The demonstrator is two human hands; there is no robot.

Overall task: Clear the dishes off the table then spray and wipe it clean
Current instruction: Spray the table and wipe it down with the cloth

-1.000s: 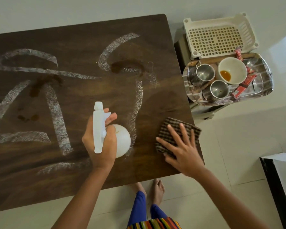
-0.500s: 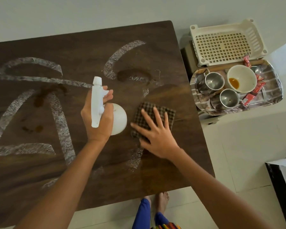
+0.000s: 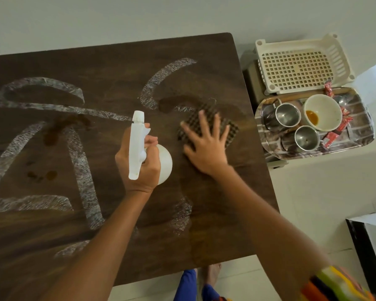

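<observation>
My left hand (image 3: 139, 166) grips a white spray bottle (image 3: 137, 146) held over the middle of the dark wooden table (image 3: 52, 235). My right hand (image 3: 206, 144) lies flat with spread fingers on a brown checked cloth (image 3: 228, 129), pressing it to the table near the right side. White foamy spray streaks (image 3: 80, 168) curve across the tabletop. Brown stains (image 3: 52, 135) show left of the bottle, and a darker wet patch (image 3: 174, 103) lies just beyond the cloth.
Right of the table, a metal tray (image 3: 356, 144) holds two steel cups, a white bowl with brown sauce and red packets. A white plastic basket (image 3: 300, 66) sits behind it. A dark-edged surface (image 3: 367, 246) is at the lower right. My feet show below the table edge.
My right hand has pushed the cloth away from the near right edge toward the far side, wiping away the foam streak there. My left hand with the bottle has shifted slightly farther out.
</observation>
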